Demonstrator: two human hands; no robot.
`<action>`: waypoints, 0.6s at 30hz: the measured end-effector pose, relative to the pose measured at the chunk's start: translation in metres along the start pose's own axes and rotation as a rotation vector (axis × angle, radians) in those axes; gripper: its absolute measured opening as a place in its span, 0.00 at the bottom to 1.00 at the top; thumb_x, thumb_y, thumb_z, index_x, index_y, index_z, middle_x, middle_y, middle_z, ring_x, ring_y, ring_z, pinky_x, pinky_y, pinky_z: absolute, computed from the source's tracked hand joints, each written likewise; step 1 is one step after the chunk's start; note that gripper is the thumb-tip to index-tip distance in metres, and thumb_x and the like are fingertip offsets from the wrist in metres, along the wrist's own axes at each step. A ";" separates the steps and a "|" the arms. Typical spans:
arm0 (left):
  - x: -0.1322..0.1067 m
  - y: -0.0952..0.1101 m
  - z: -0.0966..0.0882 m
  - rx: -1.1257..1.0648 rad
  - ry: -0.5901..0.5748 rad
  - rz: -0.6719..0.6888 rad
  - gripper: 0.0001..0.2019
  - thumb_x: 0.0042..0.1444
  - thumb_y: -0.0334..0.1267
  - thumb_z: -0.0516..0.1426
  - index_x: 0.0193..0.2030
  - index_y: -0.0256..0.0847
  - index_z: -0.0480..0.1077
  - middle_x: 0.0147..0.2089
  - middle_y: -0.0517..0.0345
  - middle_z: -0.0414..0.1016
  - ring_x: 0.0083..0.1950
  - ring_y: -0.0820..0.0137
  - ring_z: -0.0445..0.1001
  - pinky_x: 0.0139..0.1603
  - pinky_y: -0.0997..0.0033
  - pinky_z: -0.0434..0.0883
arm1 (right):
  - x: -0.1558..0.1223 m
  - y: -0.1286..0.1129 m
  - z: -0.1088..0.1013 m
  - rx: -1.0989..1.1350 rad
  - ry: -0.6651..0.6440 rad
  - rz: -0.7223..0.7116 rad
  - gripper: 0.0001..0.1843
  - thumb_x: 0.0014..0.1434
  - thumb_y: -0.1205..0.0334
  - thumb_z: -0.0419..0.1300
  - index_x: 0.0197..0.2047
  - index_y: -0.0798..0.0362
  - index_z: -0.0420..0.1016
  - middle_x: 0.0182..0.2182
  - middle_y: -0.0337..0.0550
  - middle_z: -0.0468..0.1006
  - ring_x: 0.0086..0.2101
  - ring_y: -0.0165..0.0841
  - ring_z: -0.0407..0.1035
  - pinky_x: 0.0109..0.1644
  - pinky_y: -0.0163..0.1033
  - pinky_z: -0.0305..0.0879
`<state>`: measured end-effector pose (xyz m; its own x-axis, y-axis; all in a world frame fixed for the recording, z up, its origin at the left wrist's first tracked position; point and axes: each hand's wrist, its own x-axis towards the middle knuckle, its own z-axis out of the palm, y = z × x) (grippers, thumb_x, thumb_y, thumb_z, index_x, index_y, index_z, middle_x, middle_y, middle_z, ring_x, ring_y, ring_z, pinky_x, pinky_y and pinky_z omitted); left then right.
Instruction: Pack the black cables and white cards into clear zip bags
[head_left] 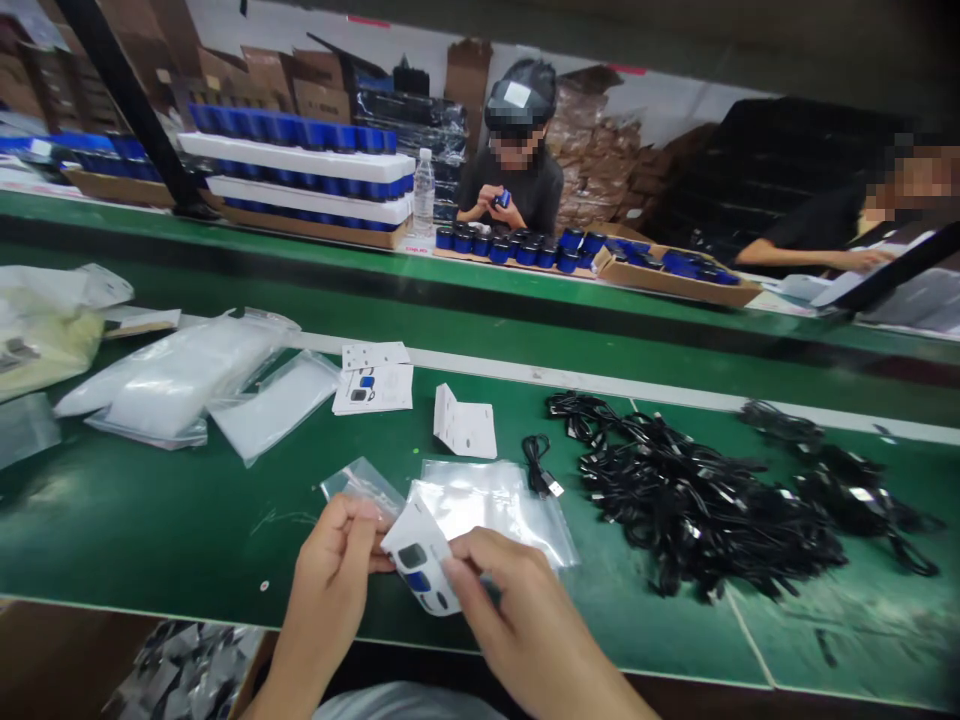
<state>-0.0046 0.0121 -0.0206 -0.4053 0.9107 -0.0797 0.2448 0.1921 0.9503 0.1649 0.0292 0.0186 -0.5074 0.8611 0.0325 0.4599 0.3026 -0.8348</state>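
Observation:
In my left hand [341, 550] a small clear plastic bag [365, 485] is pinched between thumb and fingers. My right hand [510, 590] grips a folded printed leaflet [420, 565] showing pictures of dark and blue devices. The leaflet's left edge meets the fingers of my left hand at the bag; whether it is inside the opening I cannot tell. Behind my hands lie flat clear bags [487, 510]. Beyond them stands a half-open leaflet [469, 425], with a stack of leaflets [375, 385] to its left. One coiled black USB cable [538, 465] rests right of the bags.
A large heap of black cables [697, 500] covers the table's right side. Packs of plastic bags [180, 375] lie at the left. Under the front edge is a box of bagged items [187, 670]. Across the bench, two people sit behind blue cylindrical items [525, 248].

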 end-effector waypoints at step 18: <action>0.001 0.010 -0.001 0.216 0.232 0.169 0.11 0.57 0.44 0.48 0.26 0.45 0.60 0.14 0.71 0.60 0.15 0.74 0.63 0.16 0.78 0.63 | -0.007 0.015 0.076 0.554 0.303 0.146 0.12 0.57 0.60 0.58 0.24 0.55 0.70 0.18 0.39 0.70 0.21 0.30 0.68 0.25 0.32 0.64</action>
<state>-0.0039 0.0147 -0.0105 -0.5262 0.8337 0.1675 0.4958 0.1408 0.8569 0.1199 -0.0031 -0.0357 -0.2027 0.9791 -0.0168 0.0238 -0.0122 -0.9996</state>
